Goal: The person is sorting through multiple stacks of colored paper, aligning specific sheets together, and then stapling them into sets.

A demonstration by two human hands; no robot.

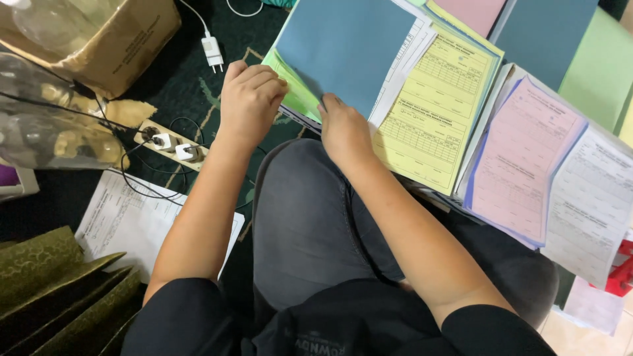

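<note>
My left hand (249, 99) is curled on the near left corner of a paper stack, pinching a light green sheet (295, 92) that sticks out from under a blue sheet (343, 46). My right hand (343, 132) presses on the same stack's near edge, fingers tucked under the blue sheet. The stack lies on the floor just beyond my grey-trousered knee (303, 217).
Yellow forms (435, 105) lie right of the blue sheet; pink forms (521, 158) and white forms (590, 204) fan further right. A power strip (173, 146) with plugs, a white charger (212, 51), a cardboard box (99, 39) and a printed sheet (132, 224) are at left.
</note>
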